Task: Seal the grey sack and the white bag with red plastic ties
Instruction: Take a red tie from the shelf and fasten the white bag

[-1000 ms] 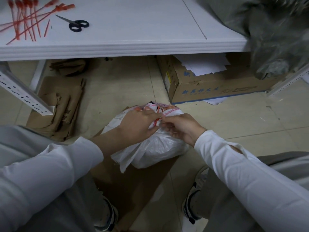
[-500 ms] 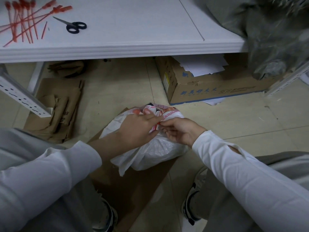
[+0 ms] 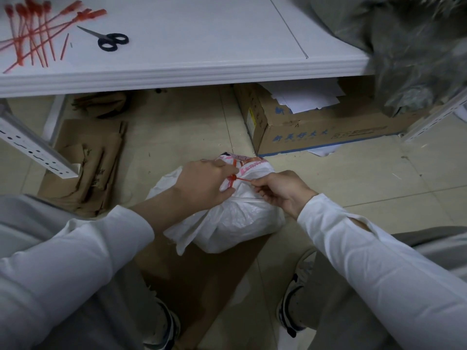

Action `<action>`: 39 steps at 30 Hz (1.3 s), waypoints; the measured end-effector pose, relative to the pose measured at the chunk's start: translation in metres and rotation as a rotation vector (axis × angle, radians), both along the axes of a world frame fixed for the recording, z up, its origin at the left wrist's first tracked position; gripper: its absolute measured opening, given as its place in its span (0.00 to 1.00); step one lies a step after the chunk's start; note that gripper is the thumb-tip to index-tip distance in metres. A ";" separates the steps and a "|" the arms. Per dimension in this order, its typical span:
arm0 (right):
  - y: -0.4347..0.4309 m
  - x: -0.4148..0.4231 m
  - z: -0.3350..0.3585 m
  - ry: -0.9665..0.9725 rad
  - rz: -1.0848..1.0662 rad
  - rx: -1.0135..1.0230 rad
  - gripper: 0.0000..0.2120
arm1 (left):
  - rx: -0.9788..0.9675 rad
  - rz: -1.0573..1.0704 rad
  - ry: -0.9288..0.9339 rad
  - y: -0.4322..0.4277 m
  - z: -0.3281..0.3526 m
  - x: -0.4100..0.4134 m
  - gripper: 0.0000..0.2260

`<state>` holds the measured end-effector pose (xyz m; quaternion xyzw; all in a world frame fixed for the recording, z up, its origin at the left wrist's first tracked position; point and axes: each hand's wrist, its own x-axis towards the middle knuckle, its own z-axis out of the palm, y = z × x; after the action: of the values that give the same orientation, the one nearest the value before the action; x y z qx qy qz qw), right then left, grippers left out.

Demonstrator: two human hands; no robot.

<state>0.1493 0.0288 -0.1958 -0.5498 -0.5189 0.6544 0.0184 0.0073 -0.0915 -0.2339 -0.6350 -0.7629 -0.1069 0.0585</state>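
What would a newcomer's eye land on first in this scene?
On the floor at centre sits a white bag: the left hand grips its bunched neck, the right hand pinches a red tie there. On the white table, top left, lie spare red ties and black scissors.

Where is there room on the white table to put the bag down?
The white tabletop is bare between the black-handled scissors and the crumpled grey sack at its right end. The left corner is crowded with loose red plastic ties. Down low, bare floor tiles lie right of the white plastic bag, before the brown cardboard box.
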 end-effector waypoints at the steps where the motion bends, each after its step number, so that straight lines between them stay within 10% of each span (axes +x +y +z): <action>1: 0.000 0.001 0.002 -0.013 0.040 0.036 0.03 | -0.005 -0.017 -0.016 0.000 0.001 -0.001 0.18; 5: 0.003 0.001 0.000 -0.045 0.193 0.255 0.06 | -0.026 -0.081 0.001 -0.003 0.004 0.000 0.15; 13: -0.023 -0.017 0.010 -0.341 0.945 1.363 0.09 | -0.036 -0.060 0.074 -0.003 0.002 0.011 0.16; 39: -0.024 -0.005 -0.001 -0.318 0.918 1.328 0.12 | -0.141 0.007 -0.039 -0.008 0.015 0.002 0.19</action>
<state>0.1438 0.0044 -0.1971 -0.2435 -0.9675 0.0680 -0.0032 0.0092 -0.0999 -0.2192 -0.6327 -0.7716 -0.0649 -0.0009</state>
